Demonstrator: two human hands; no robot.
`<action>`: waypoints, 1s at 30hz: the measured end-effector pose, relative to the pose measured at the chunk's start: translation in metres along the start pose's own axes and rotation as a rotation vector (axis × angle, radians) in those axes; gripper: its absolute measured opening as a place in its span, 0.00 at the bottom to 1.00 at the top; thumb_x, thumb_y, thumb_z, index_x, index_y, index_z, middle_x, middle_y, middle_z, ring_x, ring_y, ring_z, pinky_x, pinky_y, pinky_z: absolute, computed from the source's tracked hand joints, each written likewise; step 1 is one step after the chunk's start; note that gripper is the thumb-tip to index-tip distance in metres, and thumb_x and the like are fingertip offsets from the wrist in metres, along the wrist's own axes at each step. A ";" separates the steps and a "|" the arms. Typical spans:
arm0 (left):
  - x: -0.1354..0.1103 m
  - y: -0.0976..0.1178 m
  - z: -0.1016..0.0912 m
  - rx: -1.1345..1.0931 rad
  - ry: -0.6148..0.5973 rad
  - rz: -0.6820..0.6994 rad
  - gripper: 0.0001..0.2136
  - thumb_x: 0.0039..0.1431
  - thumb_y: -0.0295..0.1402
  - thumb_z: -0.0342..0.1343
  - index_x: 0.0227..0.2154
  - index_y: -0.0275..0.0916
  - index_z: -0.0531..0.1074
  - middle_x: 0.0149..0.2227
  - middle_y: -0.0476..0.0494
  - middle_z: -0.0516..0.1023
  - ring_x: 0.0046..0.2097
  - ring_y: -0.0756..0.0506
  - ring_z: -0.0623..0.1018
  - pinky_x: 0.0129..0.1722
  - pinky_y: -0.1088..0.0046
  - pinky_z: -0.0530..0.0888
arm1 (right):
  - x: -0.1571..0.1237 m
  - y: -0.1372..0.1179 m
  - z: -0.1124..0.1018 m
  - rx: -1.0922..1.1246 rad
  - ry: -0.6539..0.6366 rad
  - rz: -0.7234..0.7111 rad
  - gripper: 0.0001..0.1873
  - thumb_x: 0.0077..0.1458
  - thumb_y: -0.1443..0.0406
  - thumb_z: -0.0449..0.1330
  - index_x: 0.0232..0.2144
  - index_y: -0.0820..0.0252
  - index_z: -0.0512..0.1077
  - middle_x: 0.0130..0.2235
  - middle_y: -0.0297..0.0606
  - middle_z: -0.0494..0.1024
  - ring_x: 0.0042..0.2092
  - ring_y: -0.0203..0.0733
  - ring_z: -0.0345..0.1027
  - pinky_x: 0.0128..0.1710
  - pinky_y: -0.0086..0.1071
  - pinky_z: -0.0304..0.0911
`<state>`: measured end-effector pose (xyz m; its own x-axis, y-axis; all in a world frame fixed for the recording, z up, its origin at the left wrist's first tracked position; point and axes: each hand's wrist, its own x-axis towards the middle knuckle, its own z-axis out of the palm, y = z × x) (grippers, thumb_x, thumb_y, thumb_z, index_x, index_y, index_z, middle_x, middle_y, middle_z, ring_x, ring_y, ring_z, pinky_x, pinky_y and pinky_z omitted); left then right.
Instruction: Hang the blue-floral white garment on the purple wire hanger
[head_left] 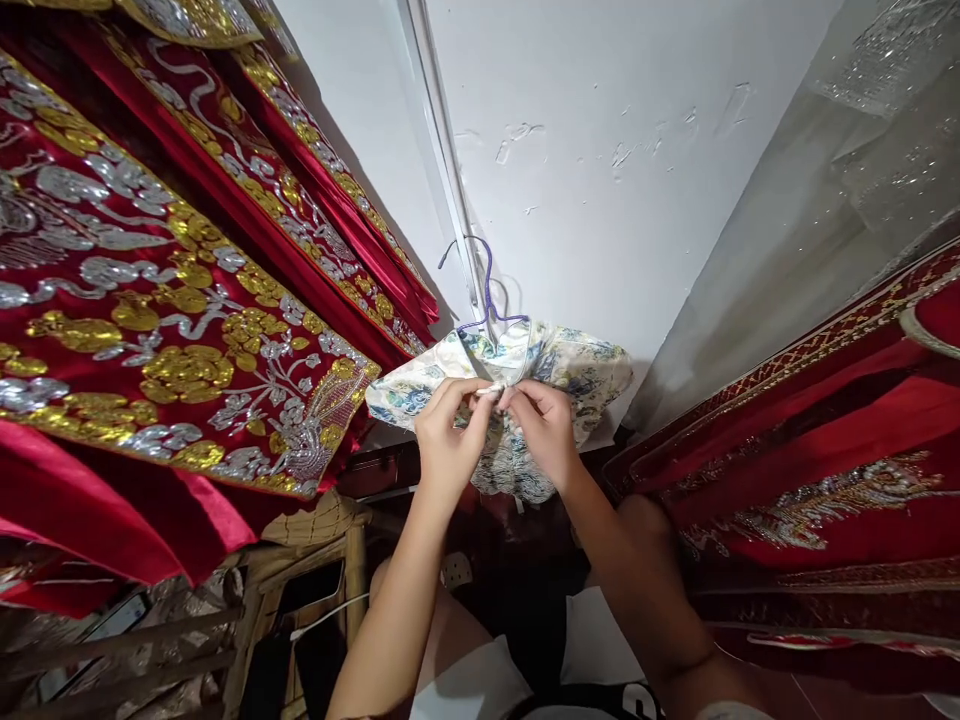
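A white blouse (589, 370) with a blue, yellow and green floral print hangs on a purple hanger (489, 280) against the wall. Both of my hands meet at the front of its V-shaped neckline. Finger and thumb of my left hand (448, 425) pinch a small bunched piece of the blouse's pale edge. Close beside it, my right hand (541, 425) pinches the other side of the neckline. My fingertips cover whatever fastening may be there. Below them, the gathered lower part of the blouse hangs free.
Red gowns (187, 370) with gold and silver embroidery hang at the left. Another red embroidered garment (825, 480) and a sheer sparkly cloth (795, 220) hang at the right. A wooden chair (356, 570) at lower left bears dark phone-like objects and a white cable (330, 615).
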<state>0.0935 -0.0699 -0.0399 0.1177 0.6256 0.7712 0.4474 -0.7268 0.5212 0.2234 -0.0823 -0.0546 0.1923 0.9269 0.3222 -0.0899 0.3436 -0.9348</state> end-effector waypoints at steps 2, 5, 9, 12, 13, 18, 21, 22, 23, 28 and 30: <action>0.005 0.008 0.001 0.004 0.025 0.045 0.03 0.65 0.31 0.59 0.37 0.38 0.77 0.31 0.49 0.76 0.33 0.50 0.74 0.36 0.73 0.71 | 0.004 -0.002 0.002 -0.013 0.021 -0.014 0.13 0.56 0.60 0.57 0.22 0.58 0.70 0.21 0.30 0.62 0.24 0.34 0.52 0.26 0.31 0.47; 0.017 0.018 -0.002 0.026 0.108 0.081 0.04 0.65 0.31 0.59 0.36 0.38 0.77 0.32 0.48 0.77 0.34 0.50 0.74 0.37 0.73 0.71 | 0.007 0.009 0.003 -0.047 0.019 -0.006 0.14 0.54 0.60 0.56 0.19 0.58 0.67 0.20 0.30 0.62 0.25 0.35 0.53 0.27 0.31 0.49; 0.028 -0.004 -0.032 -0.003 0.386 -0.070 0.06 0.64 0.35 0.60 0.37 0.37 0.75 0.36 0.47 0.78 0.39 0.49 0.76 0.42 0.73 0.73 | -0.010 0.039 -0.004 -0.136 0.014 0.073 0.13 0.50 0.62 0.54 0.16 0.58 0.66 0.18 0.30 0.59 0.24 0.34 0.52 0.26 0.31 0.47; 0.017 -0.048 -0.062 -0.192 0.672 -0.312 0.09 0.61 0.37 0.63 0.37 0.37 0.74 0.34 0.50 0.76 0.36 0.51 0.76 0.41 0.75 0.74 | -0.035 0.056 -0.015 -0.108 0.026 0.194 0.13 0.46 0.61 0.54 0.14 0.57 0.65 0.17 0.30 0.59 0.23 0.34 0.51 0.25 0.31 0.45; 0.008 -0.065 -0.070 -0.318 0.741 -0.416 0.09 0.60 0.37 0.64 0.35 0.37 0.73 0.33 0.50 0.76 0.35 0.51 0.76 0.40 0.76 0.74 | -0.044 0.058 -0.018 -0.084 0.020 0.229 0.13 0.46 0.61 0.55 0.14 0.57 0.65 0.17 0.30 0.59 0.22 0.34 0.50 0.24 0.31 0.44; -0.057 -0.111 -0.056 -0.918 0.749 -1.015 0.06 0.66 0.29 0.54 0.32 0.35 0.73 0.29 0.45 0.79 0.36 0.49 0.80 0.42 0.75 0.77 | -0.072 0.055 -0.022 -0.005 0.013 0.314 0.13 0.45 0.61 0.55 0.14 0.57 0.66 0.16 0.30 0.58 0.21 0.33 0.50 0.23 0.31 0.44; -0.093 -0.109 -0.024 -1.017 0.724 -1.173 0.06 0.64 0.27 0.55 0.30 0.36 0.71 0.26 0.46 0.78 0.31 0.51 0.79 0.39 0.76 0.77 | -0.079 0.054 -0.028 0.022 0.066 0.347 0.12 0.44 0.62 0.53 0.13 0.56 0.65 0.14 0.29 0.57 0.20 0.33 0.49 0.22 0.31 0.44; -0.102 -0.106 -0.015 -1.018 0.706 -1.177 0.06 0.63 0.28 0.58 0.29 0.36 0.70 0.25 0.48 0.77 0.30 0.52 0.78 0.37 0.78 0.76 | -0.081 0.055 -0.032 0.029 0.077 0.354 0.12 0.43 0.62 0.53 0.12 0.56 0.65 0.14 0.29 0.57 0.19 0.33 0.48 0.22 0.31 0.44; -0.107 -0.101 -0.008 -1.006 0.684 -1.155 0.07 0.60 0.29 0.61 0.28 0.37 0.70 0.25 0.49 0.76 0.29 0.53 0.77 0.37 0.78 0.76 | -0.083 0.056 -0.038 0.031 0.080 0.357 0.12 0.43 0.62 0.53 0.12 0.56 0.64 0.14 0.29 0.57 0.19 0.33 0.48 0.22 0.31 0.44; -0.103 -0.056 0.003 -0.847 0.476 -0.877 0.13 0.56 0.44 0.66 0.35 0.40 0.73 0.37 0.45 0.79 0.38 0.48 0.79 0.40 0.73 0.76 | -0.087 0.064 -0.070 -0.153 -0.200 0.477 0.14 0.48 0.61 0.55 0.14 0.58 0.67 0.16 0.31 0.61 0.22 0.35 0.54 0.25 0.31 0.50; -0.096 -0.029 0.005 -0.810 0.344 -0.798 0.14 0.59 0.46 0.63 0.37 0.41 0.73 0.41 0.43 0.78 0.40 0.47 0.78 0.40 0.72 0.75 | -0.083 0.068 -0.074 -0.244 -0.300 0.528 0.15 0.53 0.59 0.57 0.18 0.59 0.72 0.19 0.32 0.66 0.25 0.37 0.59 0.28 0.32 0.53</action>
<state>0.0738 -0.1076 -0.1304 -0.2400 0.9638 0.1164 -0.4191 -0.2110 0.8831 0.2734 -0.1468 -0.1554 -0.1010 0.9757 -0.1944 0.1334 -0.1803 -0.9745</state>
